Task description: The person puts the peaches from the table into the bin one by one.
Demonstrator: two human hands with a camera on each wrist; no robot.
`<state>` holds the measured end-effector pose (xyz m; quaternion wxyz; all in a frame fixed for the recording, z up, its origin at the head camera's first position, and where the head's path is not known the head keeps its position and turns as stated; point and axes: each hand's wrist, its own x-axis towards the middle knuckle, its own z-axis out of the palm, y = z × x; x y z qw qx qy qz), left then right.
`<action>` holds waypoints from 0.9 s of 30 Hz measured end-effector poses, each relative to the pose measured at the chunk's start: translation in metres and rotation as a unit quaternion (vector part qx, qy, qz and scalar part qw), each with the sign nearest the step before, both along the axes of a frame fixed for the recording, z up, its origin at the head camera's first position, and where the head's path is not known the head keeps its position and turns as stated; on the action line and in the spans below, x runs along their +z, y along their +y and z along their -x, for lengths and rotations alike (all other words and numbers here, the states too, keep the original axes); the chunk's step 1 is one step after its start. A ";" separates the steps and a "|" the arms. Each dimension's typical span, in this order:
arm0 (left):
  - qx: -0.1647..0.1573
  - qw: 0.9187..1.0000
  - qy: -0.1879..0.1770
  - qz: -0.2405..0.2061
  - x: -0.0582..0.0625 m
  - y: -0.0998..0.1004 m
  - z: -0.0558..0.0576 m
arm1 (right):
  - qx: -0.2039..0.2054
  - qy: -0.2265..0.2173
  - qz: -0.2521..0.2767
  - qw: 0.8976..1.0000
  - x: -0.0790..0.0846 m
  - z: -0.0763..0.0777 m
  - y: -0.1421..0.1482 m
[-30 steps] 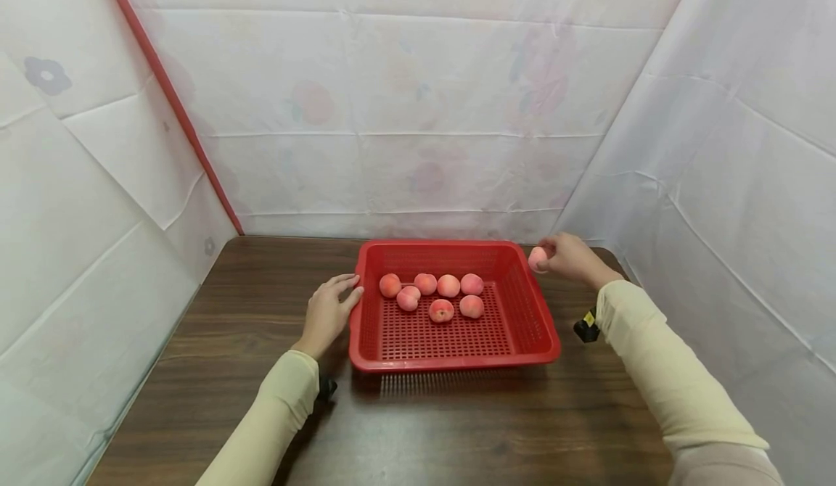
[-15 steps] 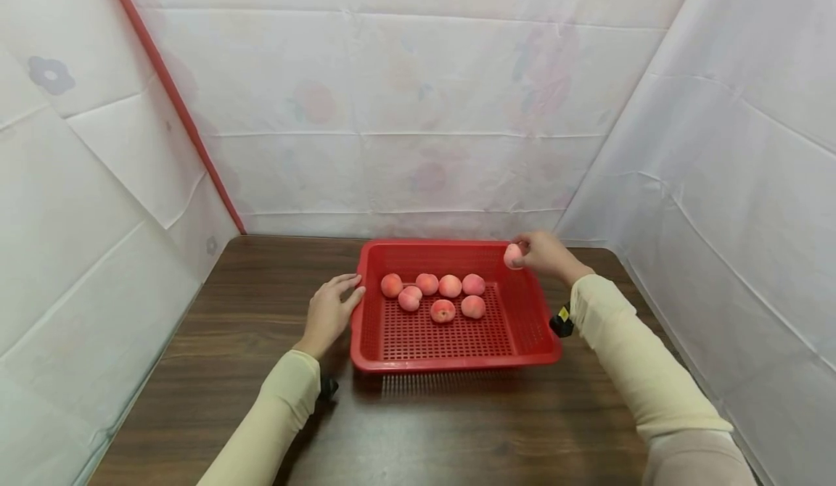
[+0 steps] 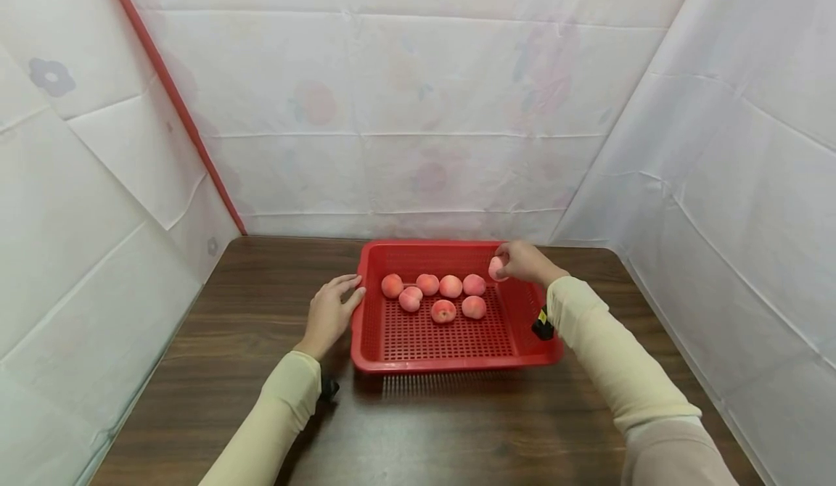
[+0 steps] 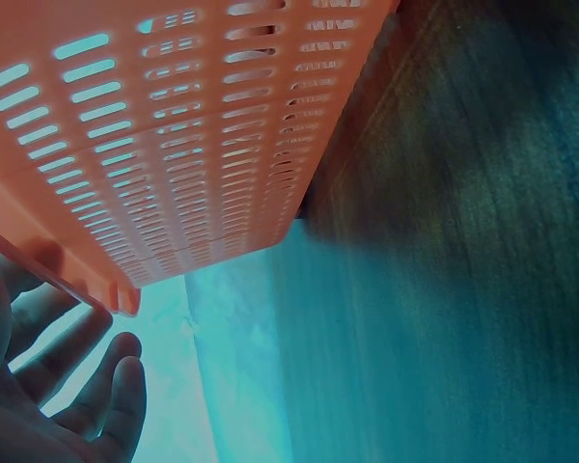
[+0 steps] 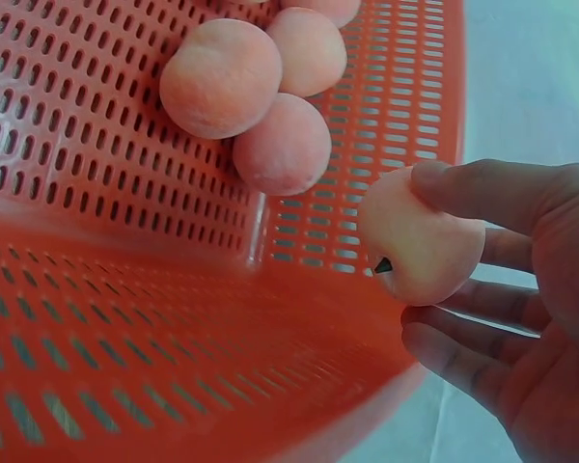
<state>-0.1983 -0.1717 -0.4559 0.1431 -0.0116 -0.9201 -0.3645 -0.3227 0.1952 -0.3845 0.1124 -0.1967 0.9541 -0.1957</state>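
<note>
A red slotted plastic basket [image 3: 453, 362] stands on the wooden table, with several pinkish peaches [image 3: 451, 286] lying loose on its floor. My right hand [image 3: 527, 263] pinches one pale peach [image 5: 420, 236] between thumb and fingertips, inside the back right corner. In the right wrist view this peach hangs over the basket's slotted wall, apart from the nearest peach [image 5: 282, 145], and a dark spot shows at its stem end. My left hand [image 3: 329, 313] rests its fingers and thumb on the left rim; the left wrist view shows the fingers [image 4: 53, 357] loosely extended below that rim.
The brown wooden table [image 3: 418, 435] spreads around the basket. White patterned sheets [image 3: 392, 109] rise behind it and along both sides. Dark wrist devices [image 3: 543, 324] sit under both forearms, the right one overlapping the basket's right wall in the head view.
My right hand has carried the pinched peach leftward from outside the right rim, over it, and then lower into the back right corner. My left hand stays at the left rim.
</note>
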 end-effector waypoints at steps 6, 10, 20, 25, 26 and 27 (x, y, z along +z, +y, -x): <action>0.002 1.000 0.002 0.000 0.000 0.000 -0.002 | 0.006 -0.012 -0.033 0.999 -0.010 0.002 -0.006; 0.003 1.000 0.003 -0.003 0.001 0.000 -0.003 | 0.024 -0.013 -0.063 0.998 -0.015 0.002 -0.009; 0.004 1.000 0.007 -0.004 0.001 0.000 -0.003 | 0.028 -0.046 -0.114 0.992 -0.025 0.000 -0.016; 0.003 1.000 0.007 -0.008 0.000 -0.001 -0.003 | 0.031 -0.046 -0.139 0.989 -0.032 0.000 -0.019; 0.003 1.000 0.008 -0.009 -0.001 -0.001 -0.002 | 0.032 -0.046 -0.143 0.988 -0.034 0.000 -0.020; 0.004 1.000 0.008 -0.010 -0.001 -0.001 -0.002 | 0.032 -0.048 -0.145 0.988 -0.035 0.000 -0.021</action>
